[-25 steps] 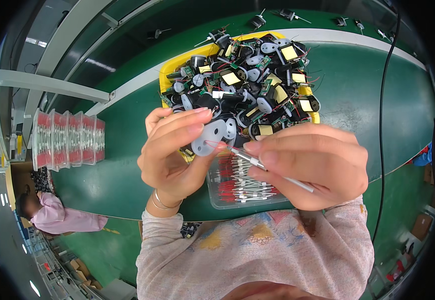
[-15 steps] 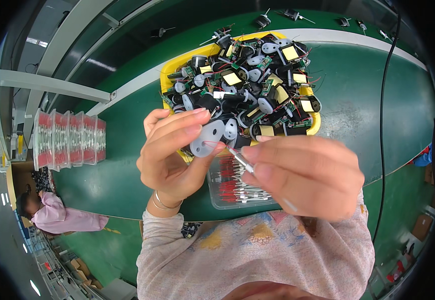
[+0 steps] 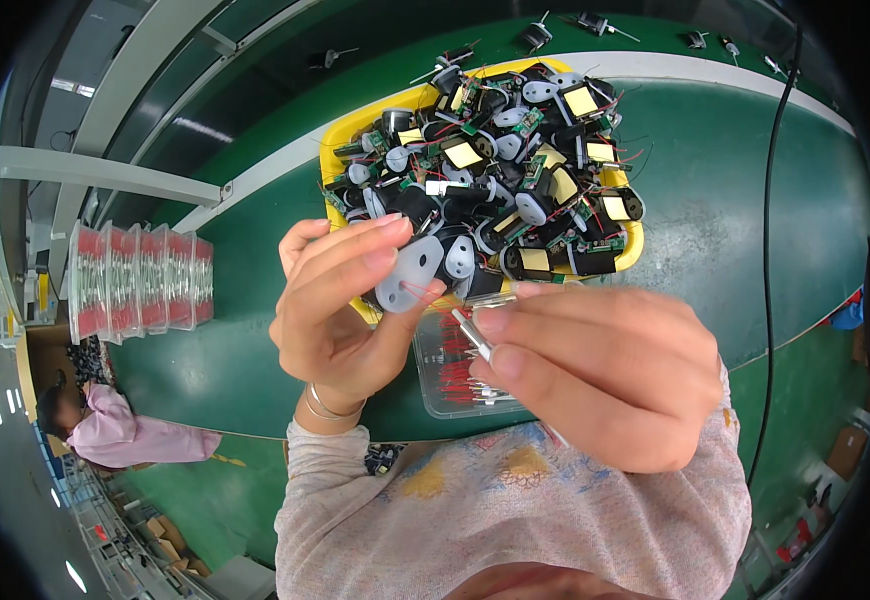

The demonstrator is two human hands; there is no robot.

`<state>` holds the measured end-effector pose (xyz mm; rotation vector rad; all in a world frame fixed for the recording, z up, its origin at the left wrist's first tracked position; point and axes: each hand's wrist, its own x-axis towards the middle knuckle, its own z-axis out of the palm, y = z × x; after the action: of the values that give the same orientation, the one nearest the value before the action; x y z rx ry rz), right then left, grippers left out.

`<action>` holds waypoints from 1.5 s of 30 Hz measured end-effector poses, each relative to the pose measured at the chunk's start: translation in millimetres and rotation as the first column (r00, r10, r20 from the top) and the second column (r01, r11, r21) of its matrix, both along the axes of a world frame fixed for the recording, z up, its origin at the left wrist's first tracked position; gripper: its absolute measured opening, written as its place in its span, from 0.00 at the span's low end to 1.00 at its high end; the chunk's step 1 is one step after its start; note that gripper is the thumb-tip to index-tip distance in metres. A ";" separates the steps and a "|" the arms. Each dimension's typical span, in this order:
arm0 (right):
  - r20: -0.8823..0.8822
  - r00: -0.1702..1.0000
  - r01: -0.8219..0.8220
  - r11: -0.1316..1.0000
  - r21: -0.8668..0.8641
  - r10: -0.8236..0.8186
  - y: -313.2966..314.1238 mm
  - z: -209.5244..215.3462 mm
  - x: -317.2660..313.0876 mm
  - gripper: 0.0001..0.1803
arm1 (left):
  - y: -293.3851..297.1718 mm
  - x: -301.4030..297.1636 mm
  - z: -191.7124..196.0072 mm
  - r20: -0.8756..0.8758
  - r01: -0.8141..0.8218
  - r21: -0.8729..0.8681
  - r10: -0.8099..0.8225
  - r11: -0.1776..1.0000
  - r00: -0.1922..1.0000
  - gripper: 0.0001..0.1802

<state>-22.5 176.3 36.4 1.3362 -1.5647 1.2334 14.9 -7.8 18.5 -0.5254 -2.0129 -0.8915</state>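
Head view: the left hand has its fingers clamped on a flat grey plastic plate with two holes, held at centre. At its four o'clock, the right hand pinches a thin silver metal pin. A yellow tray of small black motor parts sits at twelve o'clock on the green worktop. Steadying the plate would likely help line up the pin's tip.

I see a pale grey plastic plate with holes, held upright; thin red wires meet a slim metal tool, possibly tweezers
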 end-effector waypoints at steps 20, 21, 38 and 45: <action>0.295 0.952 -0.101 0.994 0.052 0.081 -3.7 0.6 -13.8 0.12 | 8.1 2.0 -0.4 0.192 0.305 0.516 -0.455 0.801 0.870 0.26; 0.296 0.952 -0.101 0.993 0.067 0.077 -3.1 1.8 -14.6 0.13 | 6.0 2.9 -2.7 0.176 0.334 0.554 -0.500 0.762 0.848 0.26; 0.219 0.972 -0.112 0.985 0.132 0.081 -0.4 -0.3 -8.4 0.17 | 7.7 18.6 5.9 0.211 0.326 0.656 -0.580 0.681 0.787 0.11; 0.204 0.979 -0.032 0.992 0.125 0.006 -4.9 0.7 -6.6 0.13 | 10.5 19.5 7.4 0.253 0.259 0.758 -0.635 0.599 0.730 0.11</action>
<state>-29.1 171.4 37.1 1.3412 -1.8041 1.3355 34.4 2.7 25.9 -0.4138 -1.7760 -2.2060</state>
